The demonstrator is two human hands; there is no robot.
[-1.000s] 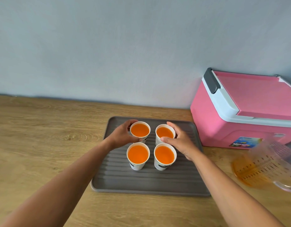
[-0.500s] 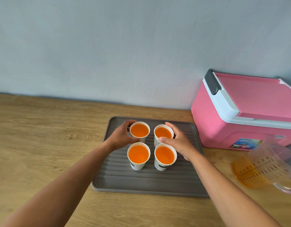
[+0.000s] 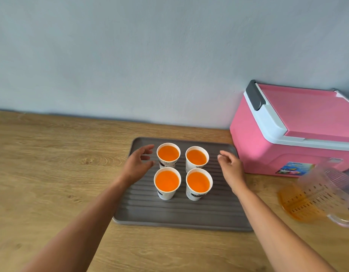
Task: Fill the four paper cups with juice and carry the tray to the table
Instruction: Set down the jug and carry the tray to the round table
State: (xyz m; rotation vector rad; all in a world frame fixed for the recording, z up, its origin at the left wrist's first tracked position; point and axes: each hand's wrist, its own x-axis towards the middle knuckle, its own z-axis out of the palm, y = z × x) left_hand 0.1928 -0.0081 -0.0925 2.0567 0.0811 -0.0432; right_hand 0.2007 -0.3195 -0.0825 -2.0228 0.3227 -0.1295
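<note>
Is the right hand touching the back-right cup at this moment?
Apart. The head view shows a strip of bare tray between the fingertips of the right hand and the back-right cup.

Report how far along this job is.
Done: all four white paper cups on the grey ribbed plastic tray hold orange juice. In hand: nothing; the left hand and right hand hover open beside the cups. Left: lifting the tray off the wooden counter and carrying it to the table.
</note>
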